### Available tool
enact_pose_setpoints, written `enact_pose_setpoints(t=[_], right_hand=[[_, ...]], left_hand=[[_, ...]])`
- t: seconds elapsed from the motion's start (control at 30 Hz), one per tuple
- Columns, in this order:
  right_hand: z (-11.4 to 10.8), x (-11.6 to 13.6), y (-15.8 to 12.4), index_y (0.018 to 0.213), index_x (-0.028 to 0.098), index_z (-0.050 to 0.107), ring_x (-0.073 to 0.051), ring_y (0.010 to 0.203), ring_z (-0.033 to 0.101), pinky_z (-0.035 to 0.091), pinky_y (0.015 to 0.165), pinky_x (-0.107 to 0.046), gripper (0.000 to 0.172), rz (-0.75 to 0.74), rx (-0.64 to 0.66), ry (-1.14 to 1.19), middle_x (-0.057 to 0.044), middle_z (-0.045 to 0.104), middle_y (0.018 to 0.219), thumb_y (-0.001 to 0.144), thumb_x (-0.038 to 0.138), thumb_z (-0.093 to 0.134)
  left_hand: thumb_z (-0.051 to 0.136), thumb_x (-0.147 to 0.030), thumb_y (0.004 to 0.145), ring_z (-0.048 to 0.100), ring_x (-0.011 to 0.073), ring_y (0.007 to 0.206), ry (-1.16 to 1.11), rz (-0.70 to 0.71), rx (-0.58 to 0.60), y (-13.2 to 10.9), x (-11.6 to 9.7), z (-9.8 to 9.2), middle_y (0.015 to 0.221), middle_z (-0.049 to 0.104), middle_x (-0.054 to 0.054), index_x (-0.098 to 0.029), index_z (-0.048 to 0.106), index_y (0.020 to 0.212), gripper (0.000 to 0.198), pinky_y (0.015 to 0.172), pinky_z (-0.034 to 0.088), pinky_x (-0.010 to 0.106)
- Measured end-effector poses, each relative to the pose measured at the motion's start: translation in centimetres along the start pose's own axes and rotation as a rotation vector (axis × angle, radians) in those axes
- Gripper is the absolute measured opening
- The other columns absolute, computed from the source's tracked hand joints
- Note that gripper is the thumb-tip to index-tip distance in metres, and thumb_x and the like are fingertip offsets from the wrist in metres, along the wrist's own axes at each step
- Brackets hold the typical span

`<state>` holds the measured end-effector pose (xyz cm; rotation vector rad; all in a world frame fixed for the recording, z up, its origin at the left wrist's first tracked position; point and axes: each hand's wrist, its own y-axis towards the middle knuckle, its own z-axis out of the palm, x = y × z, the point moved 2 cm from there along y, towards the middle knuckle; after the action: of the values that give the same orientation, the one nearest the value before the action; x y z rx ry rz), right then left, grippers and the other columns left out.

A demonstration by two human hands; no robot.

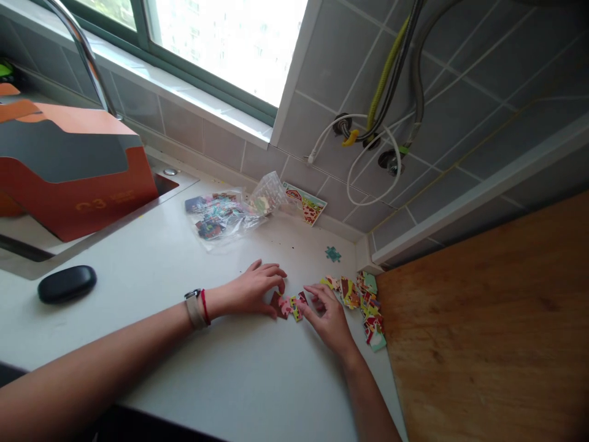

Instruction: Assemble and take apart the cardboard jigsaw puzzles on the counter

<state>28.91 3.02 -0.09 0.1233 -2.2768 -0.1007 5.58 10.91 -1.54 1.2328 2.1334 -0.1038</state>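
Several puzzle pieces (289, 306) lie in a short row on the white counter, between my two hands. My left hand (258, 288) curves around the row's left end, its thumb and fingers pinching a dark red piece (277, 303). At the right end, my right hand (326, 312) has its thumb and fingers on another dark red piece (302, 297). Loose colourful pieces (350, 293) are spread and piled to the right of my right hand, along the wooden board. Farther back lies a single teal piece (332, 253).
Behind my hands, a clear bag of puzzle pieces (223, 212) and a picture card (306, 202) rest near the tiled wall. A black case (67, 284) and an orange box (92, 196) are at the left. A wooden board (488, 325) borders the right side.
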Motion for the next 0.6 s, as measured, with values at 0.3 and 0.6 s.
enact_pose_setpoints(t=[0.3, 0.6], right_hand=[[-0.1, 0.3, 0.2, 0.113, 0.021, 0.076, -0.021, 0.082, 0.066, 0.056, 0.075, -0.034, 0.034, 0.017, 0.035, 0.069, -0.008, 0.071, 0.096, 0.087, 0.042, 0.071], [0.5, -1.0, 0.1, 0.101, 0.023, 0.059, -0.018, 0.067, 0.070, 0.062, 0.060, -0.032, 0.046, 0.242, -0.158, 0.558, 0.000, 0.063, 0.085, 0.073, 0.049, 0.084]], left_hand=[[0.083, -0.049, 0.079, 0.060, 0.0288, 0.116, 0.001, 0.020, 0.017, 0.1, -0.4, -0.5, 0.126, 0.064, 0.008, -0.022, 0.063, 0.107, 0.043, 0.106, 0.034, 0.043], [0.084, -0.051, 0.077, 0.061, 0.0287, 0.108, -0.004, 0.030, -0.018, 0.1, -0.5, -0.7, 0.117, 0.065, 0.008, -0.021, 0.062, 0.104, 0.046, 0.096, 0.039, 0.038]])
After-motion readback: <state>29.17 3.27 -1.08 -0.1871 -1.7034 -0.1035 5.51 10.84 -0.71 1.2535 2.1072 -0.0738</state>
